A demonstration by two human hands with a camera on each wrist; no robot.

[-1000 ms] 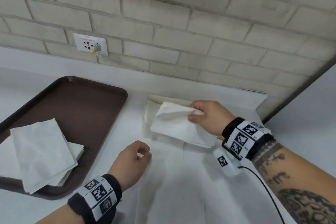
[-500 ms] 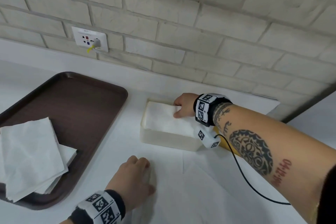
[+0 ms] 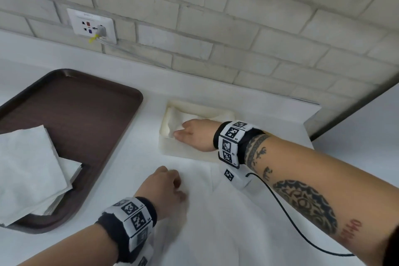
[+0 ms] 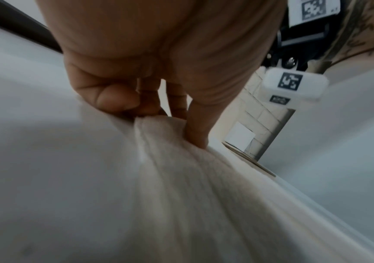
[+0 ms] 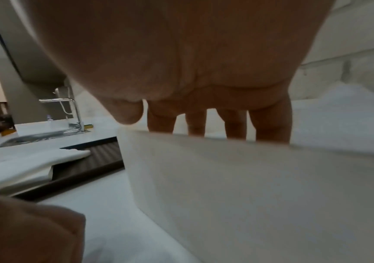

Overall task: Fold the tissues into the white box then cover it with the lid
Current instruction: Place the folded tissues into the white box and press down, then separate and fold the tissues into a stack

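The white box (image 3: 185,152) stands on the counter near the wall. My right hand (image 3: 190,133) reaches into it, straight fingers pressing a folded tissue (image 3: 178,117) down inside. In the right wrist view those fingers (image 5: 195,122) drop behind the box wall (image 5: 248,186). An unfolded tissue (image 3: 226,222) lies flat on the counter in front of the box. My left hand (image 3: 166,188) rests on its left edge. In the left wrist view the thumb and fingers of that hand (image 4: 158,113) pinch a raised fold of this tissue (image 4: 181,178). I cannot pick out the lid with certainty.
A brown tray (image 3: 86,114) on the left holds a stack of white tissues (image 3: 32,168). A wall socket (image 3: 92,26) sits in the brick wall behind. A black cable (image 3: 287,214) trails from my right wrist across the counter. The counter ends at the right (image 3: 311,123).
My right hand carried the folded tissue over the box, laid it in and now presses it deeper. My left hand moved forward onto the flat tissue and took hold of its edge.
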